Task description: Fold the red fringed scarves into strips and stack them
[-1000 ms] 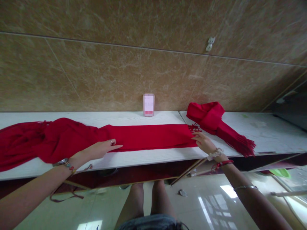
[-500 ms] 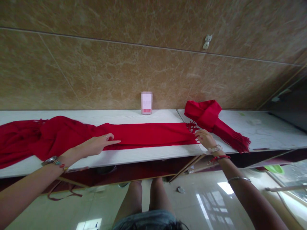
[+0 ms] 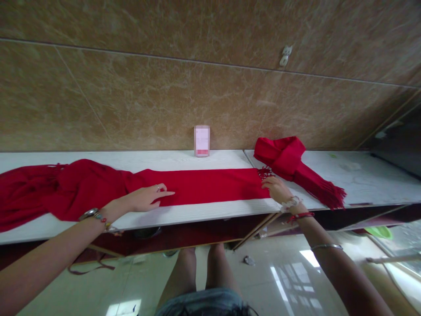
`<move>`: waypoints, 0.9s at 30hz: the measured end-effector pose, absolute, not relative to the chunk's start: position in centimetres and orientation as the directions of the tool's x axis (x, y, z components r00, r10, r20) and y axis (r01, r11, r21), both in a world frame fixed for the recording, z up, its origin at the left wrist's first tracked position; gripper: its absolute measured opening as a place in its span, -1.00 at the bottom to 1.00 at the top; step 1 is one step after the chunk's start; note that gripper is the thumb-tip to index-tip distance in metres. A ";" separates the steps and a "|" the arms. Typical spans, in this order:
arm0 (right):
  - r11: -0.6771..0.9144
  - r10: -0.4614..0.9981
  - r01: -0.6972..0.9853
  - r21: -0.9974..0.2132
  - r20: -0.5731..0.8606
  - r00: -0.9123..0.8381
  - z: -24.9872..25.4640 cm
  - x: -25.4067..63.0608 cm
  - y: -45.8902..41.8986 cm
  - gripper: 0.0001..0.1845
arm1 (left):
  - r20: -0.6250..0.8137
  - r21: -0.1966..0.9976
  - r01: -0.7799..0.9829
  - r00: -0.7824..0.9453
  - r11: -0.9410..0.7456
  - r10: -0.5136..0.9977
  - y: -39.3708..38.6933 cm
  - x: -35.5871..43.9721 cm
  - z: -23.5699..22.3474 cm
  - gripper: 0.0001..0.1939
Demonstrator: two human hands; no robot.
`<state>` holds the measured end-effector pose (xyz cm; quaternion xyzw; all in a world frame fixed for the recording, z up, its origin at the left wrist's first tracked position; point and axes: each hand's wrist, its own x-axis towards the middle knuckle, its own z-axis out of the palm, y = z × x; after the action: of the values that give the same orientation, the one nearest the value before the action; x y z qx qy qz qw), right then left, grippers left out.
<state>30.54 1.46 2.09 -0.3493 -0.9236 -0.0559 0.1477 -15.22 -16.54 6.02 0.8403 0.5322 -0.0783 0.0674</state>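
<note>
A long red scarf [image 3: 210, 186] lies along the white counter. Its middle and right stretch is flat and narrow, while the left part is bunched in loose folds. My left hand [image 3: 148, 198] rests on the flat stretch near the folds, index finger stretched out and thumb apart, holding nothing. At the fringed right end, my right hand [image 3: 276, 189] has its fingers bent together on the edge of the scarf. Just beyond it lies a second red scarf [image 3: 284, 156], looped over itself, its fringe pointing to the front right.
A phone-like pink object [image 3: 201, 141] leans against the brown tiled wall [image 3: 148, 96] behind the counter [image 3: 197, 210]. A small white cat-shaped hook [image 3: 285, 55] is fixed higher up. Open shelves run below the counter's front edge. A green basin [image 3: 379, 232] is at the lower right.
My left hand has slid to the right along the scarf. My right hand has shifted slightly left, from the fringe onto the scarf's end. The second scarf lies as before.
</note>
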 end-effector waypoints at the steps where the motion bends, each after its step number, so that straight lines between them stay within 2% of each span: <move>1: 0.739 0.639 0.673 -0.005 0.321 -0.699 2.5 29.3 1.4 -0.66 | -0.155 0.028 0.907 0.419 -0.420 0.894 -15.6 -14.6 5.9 -0.53; 3: 0.728 0.651 0.685 -0.021 0.330 -0.683 3.0 26.1 1.1 -0.66 | -0.058 0.000 0.922 0.387 -0.388 0.920 -13.5 -12.9 5.5 -0.58; 5: 0.682 0.715 0.723 -0.109 0.307 -0.628 2.9 22.3 0.3 -0.63 | 0.017 -0.030 0.937 0.347 -0.347 0.938 -11.3 -11.0 4.8 -0.58; 7: 0.686 0.715 0.720 -0.109 0.288 -0.637 2.4 18.6 -0.8 -0.58 | 0.055 -0.046 0.954 0.298 -0.296 0.953 -9.5 -9.3 3.8 -0.56; 11: 0.683 0.730 0.722 -0.114 0.077 -0.679 0.6 15.2 -1.9 -0.51 | 0.018 -0.046 0.977 0.210 -0.209 0.977 -7.8 -8.1 1.8 -0.53; 14: 0.604 0.795 0.792 -0.090 0.007 -0.606 -0.3 17.5 -0.9 -0.54 | -0.006 -0.045 0.979 0.196 -0.197 0.980 -7.7 -8.8 0.9 -0.52; 18: 0.351 0.936 0.936 -0.034 0.026 -0.351 -0.3 24.0 1.6 -0.55 | -0.009 -0.039 0.979 0.201 -0.201 0.980 -7.8 -9.8 0.5 -0.51; 21: 0.212 0.975 0.977 -0.009 0.070 -0.211 0.3 28.1 2.6 -0.56 | 0.002 -0.030 0.979 0.200 -0.199 0.980 -7.7 -10.1 0.3 -0.52; 24: 0.187 0.975 0.982 -0.002 0.120 -0.185 1.2 29.2 2.7 -0.58 | 0.014 -0.023 0.981 0.195 -0.195 0.981 -7.2 -9.6 0.3 -0.53; 27: 0.267 0.953 0.964 -0.014 0.155 -0.261 1.8 27.2 2.6 -0.59 | 0.037 -0.014 0.977 0.211 -0.210 0.977 -6.5 -8.2 0.4 -0.54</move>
<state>27.16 2.61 1.81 -0.6041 -0.7931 -0.0414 0.0663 -8.24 -6.55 0.45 0.7779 0.6281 0.0101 -0.0169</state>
